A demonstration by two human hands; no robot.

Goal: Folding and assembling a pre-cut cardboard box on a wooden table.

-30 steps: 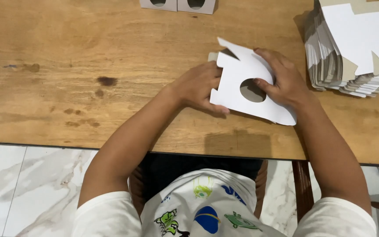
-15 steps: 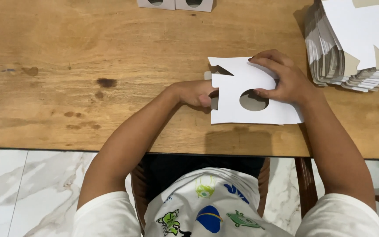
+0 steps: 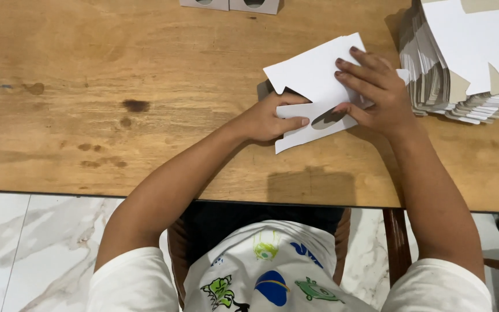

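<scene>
White die-cut card blank [image 3: 319, 81] w/ round hole lies flat on wooden surface [image 3: 116, 86], just beside stack of blanks [image 3: 469, 58] – right hand [image 3: 376, 92] pressing on top, fingers spread; left hand [image 3: 270, 118] pinching its lower-left edge, thumb on top

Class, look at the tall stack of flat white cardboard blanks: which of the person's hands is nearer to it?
Right. The right hand rests on the white blank just beside the stack; the left hand is farther away.

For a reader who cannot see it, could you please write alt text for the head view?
Both hands, left hand and right hand, press a flat white die-cut card blank onto a wooden table. A stack of blanks sits right.
</scene>
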